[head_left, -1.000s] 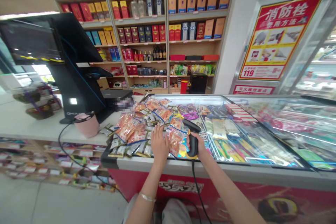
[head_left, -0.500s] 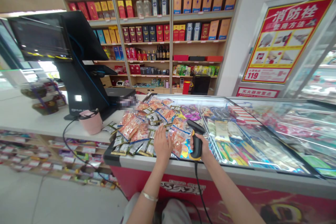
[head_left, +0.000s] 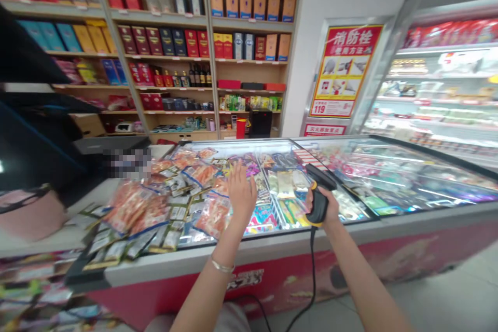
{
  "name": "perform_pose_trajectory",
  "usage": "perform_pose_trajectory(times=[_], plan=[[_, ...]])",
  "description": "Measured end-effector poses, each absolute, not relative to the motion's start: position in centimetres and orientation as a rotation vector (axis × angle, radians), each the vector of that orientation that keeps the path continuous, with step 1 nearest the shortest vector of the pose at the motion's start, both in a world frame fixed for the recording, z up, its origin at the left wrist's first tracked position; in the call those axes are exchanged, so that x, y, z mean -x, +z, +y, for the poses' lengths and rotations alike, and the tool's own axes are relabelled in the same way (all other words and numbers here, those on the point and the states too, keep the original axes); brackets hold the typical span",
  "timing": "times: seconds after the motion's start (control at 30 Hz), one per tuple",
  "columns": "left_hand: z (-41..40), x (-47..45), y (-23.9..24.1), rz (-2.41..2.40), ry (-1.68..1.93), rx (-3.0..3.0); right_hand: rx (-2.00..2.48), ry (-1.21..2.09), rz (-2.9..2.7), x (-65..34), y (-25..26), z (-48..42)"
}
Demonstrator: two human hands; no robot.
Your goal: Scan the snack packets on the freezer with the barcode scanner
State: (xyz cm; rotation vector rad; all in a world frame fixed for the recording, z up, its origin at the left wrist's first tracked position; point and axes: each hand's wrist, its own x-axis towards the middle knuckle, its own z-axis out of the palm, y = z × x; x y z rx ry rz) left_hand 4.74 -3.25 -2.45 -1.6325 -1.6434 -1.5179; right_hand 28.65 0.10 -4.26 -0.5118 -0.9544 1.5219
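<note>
My right hand [head_left: 330,207] is wrapped round a black and yellow barcode scanner [head_left: 319,199], its cable hanging down in front of the freezer. Over the glass top, my left hand [head_left: 241,192] is stretched out with its fingers extended and nothing held in it. Beside that hand lie orange snack packets [head_left: 213,212] with blue edges; whether the hand touches them I cannot tell. More orange packets [head_left: 132,206] are heaped at the left, together with small dark green and silver packets [head_left: 171,238]. All rest on the chest freezer [head_left: 291,233].
At the left stand a black checkout machine [head_left: 31,140] and a pink cup-like container [head_left: 33,212] on the counter. Shelves of boxed bottles [head_left: 167,41] line the back wall. A red and yellow fire hydrant sign [head_left: 346,70] hangs near a lit display fridge [head_left: 439,88].
The view has swung to the right. My left hand has moved off the packets toward the right, and my right hand still holds the scanner.
</note>
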Motion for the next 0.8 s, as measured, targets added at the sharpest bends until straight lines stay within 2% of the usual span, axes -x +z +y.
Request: perform_pose_trajectory(times=[0.1,0.23,0.43,0.7,0.8], plan=[[0.8,-11.7,-1.3,-1.509,-1.610,1.820,0.563,1.355,-0.919,-35.5,-2.9,0.7],[5.8,-20.8,-2.2,-1.526,-1.627,2.063,0.634,1.181,-0.840,-42.9,-3.5,1.9],[11.0,-32.0,-5.9,-1.825,-1.308,2.440,0.802,1.088,-0.676,-49.0,-7.3,4.5],[14.5,-37.8,-9.0,-1.719,-0.971,2.701,0.805,0.975,-0.616,-49.6,-9.2,5.8],[14.7,-38.0,-9.7,-1.649,-0.968,2.744,0.798,0.994,-0.641,-49.6,-9.3,5.7]])
